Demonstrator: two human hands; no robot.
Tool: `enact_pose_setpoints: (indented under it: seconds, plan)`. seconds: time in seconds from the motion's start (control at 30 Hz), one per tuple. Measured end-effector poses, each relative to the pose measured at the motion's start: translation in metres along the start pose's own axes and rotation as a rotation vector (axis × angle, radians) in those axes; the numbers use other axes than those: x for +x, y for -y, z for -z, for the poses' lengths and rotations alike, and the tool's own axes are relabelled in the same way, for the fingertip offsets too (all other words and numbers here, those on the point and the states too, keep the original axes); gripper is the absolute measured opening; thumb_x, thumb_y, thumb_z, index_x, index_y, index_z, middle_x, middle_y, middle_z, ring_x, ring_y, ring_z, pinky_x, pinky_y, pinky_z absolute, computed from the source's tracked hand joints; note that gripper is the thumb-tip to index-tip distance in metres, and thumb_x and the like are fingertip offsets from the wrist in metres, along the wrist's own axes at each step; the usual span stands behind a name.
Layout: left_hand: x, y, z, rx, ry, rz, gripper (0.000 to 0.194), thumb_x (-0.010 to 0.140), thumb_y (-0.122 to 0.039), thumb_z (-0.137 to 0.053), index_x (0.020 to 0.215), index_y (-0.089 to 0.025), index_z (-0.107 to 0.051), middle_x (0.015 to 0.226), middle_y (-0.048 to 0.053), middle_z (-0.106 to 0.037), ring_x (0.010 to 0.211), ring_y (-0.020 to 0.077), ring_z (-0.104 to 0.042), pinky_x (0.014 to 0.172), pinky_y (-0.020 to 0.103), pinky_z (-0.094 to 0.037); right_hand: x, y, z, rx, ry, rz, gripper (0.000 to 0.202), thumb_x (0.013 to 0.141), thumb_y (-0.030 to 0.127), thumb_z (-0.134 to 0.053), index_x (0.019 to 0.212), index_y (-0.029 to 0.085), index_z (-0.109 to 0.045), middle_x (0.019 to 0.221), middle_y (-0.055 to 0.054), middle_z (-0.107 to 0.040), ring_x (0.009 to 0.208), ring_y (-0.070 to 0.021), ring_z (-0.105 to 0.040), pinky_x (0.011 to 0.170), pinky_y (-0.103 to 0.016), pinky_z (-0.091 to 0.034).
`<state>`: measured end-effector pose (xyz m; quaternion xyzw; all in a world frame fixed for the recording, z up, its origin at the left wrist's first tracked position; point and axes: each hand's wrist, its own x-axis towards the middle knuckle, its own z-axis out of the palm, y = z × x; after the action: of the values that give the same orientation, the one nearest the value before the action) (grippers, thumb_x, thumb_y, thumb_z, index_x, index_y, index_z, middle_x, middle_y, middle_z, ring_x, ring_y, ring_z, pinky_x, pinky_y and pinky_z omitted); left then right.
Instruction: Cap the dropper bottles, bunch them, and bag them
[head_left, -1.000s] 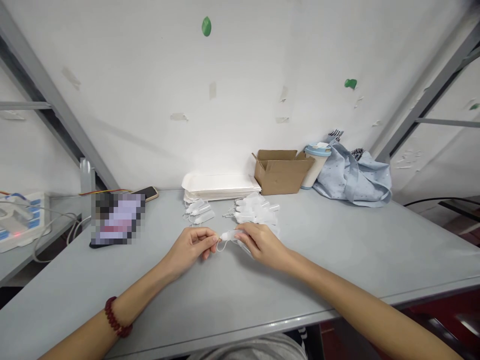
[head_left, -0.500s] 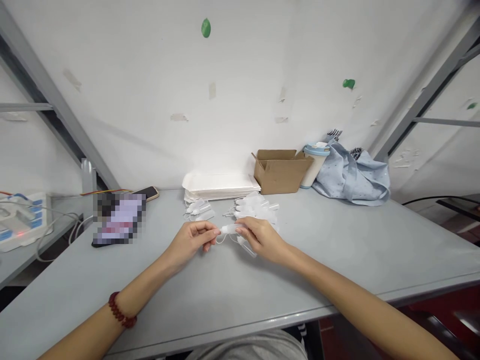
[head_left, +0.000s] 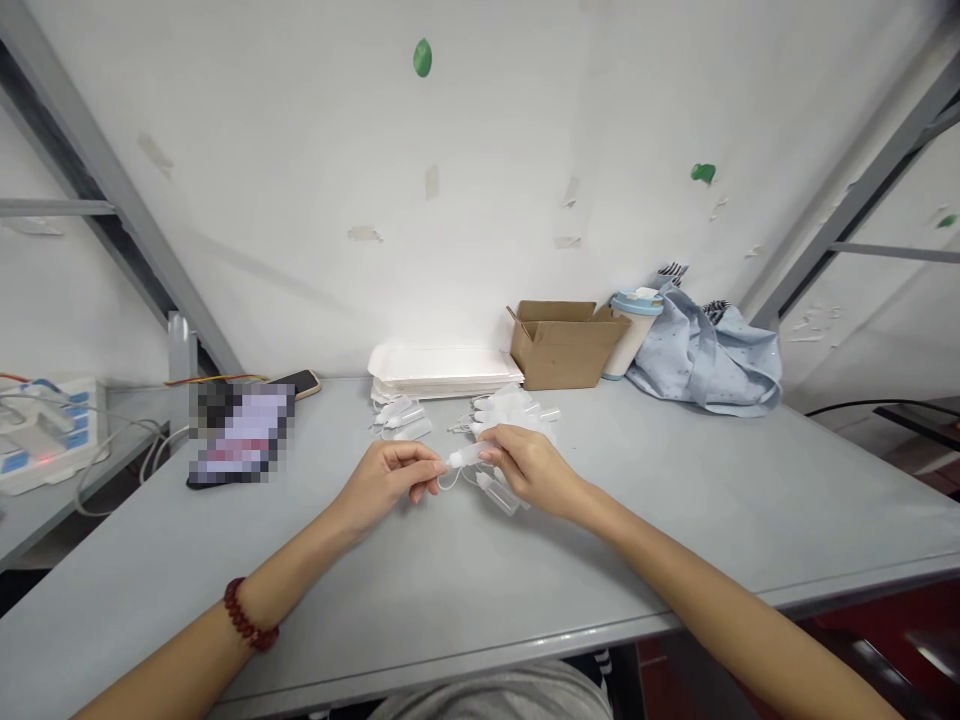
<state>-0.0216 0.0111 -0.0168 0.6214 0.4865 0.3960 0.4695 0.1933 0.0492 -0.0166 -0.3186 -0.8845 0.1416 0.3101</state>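
A small translucent dropper bottle [head_left: 466, 456] lies tilted between my two hands, its narrow end toward the left. My right hand [head_left: 531, 468] is closed around the bottle's body and partly hides it. At the tip, my left hand [head_left: 397, 473] pinches the nozzle or its cap; the fingers cover which. A thin white loop [head_left: 448, 481] hangs below the tip. Just under my right hand, another clear bottle [head_left: 497, 494] rests on the table. More such bottles lie in a pile [head_left: 510, 405] behind my right hand and in a smaller group [head_left: 403, 416] behind my left.
Flat white cartons [head_left: 446, 372] are stacked by the wall, beside an open cardboard box [head_left: 566, 352]. A lidded cup [head_left: 631, 335] and a light blue cloth bag [head_left: 709, 360] stand at the right. Phones [head_left: 244, 435] and a power strip [head_left: 52, 440] are at the left.
Both hands and the bottle stay almost in place, with the bottle's body tipped up slightly. The whole view has shifted a little.
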Motion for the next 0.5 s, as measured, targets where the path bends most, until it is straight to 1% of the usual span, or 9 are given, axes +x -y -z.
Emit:
enact_pose_setpoints:
  seconds: [0.23, 0.4, 0.5]
  plan:
    - [0.0013, -0.0045, 0.0011, -0.006, -0.005, 0.008, 0.020, 0.076, -0.030, -0.062, 0.062, -0.017, -0.067, 0.056, -0.002, -0.059, 0.047, 0.0081, -0.043, 0.052, 0.024, -0.034, 0.0002, -0.0030, -0.0008, -0.026, -0.007, -0.004, 0.022, 0.093, 0.028, -0.038, 0.093, 0.014, -0.056, 0.076, -0.007, -0.060, 0.066, -0.0161, -0.054, 0.061, -0.027, -0.041]
    - [0.0012, -0.0028, 0.0013, -0.008, -0.008, -0.013, 0.022, 0.078, -0.031, -0.061, 0.062, -0.016, -0.066, 0.056, -0.001, -0.057, 0.048, 0.0082, -0.044, 0.053, 0.024, -0.036, 0.0009, -0.0033, 0.0005, -0.027, 0.004, -0.028, 0.021, 0.093, 0.027, -0.039, 0.093, 0.014, -0.055, 0.077, -0.007, -0.061, 0.066, -0.0163, -0.054, 0.061, -0.027, -0.041]
    - [0.0016, 0.0007, 0.0030, -0.073, -0.022, -0.023, 0.021, 0.081, -0.033, -0.057, 0.073, -0.016, -0.066, 0.060, -0.001, -0.057, 0.048, 0.0088, -0.045, 0.054, 0.025, -0.038, 0.0015, -0.0065, 0.0039, -0.044, -0.024, -0.064, 0.020, 0.092, 0.025, -0.038, 0.091, 0.014, -0.055, 0.075, -0.007, -0.061, 0.066, -0.0165, -0.055, 0.061, -0.027, -0.041]
